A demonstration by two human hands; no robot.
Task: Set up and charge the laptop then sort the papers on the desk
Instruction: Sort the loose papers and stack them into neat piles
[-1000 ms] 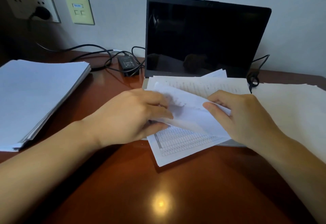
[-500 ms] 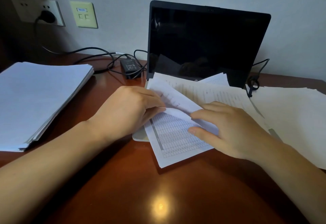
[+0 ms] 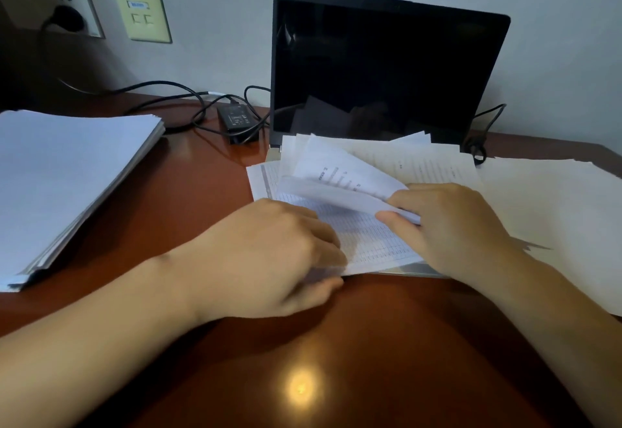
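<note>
On the desk (image 3: pixel 202 225), the right hand (image 3: pixel 447 225) pinches a lifted sheet (image 3: pixel 336 171).

Back edge of desk (image 3: pixel 175 212), centre: open laptop (image 3: pixel 387 67), close to the wall. On its keyboard half: loose papers (image 3: pixel 434 165), overhanging toward the front edge. Left of laptop, near back edge: power adapter (image 3: pixel 237 121), cable (image 3: pixel 161 86) running left toward plug (image 3: pixel 65 18) in wall socket (image 3: pixel 84 6); network plate (image 3: pixel 143 13) just right of socket. Left edge: stacked paper (image 3: pixel 67 175). Right edge: spread sheets (image 3: pixel 555 212). Left hand (image 3: pixel 269 252) gripping front-left corner of loose papers; right hand (image 3: pixel 447 225) pinching lifted sheet (image 3: pixel 336 171) above them.
</note>
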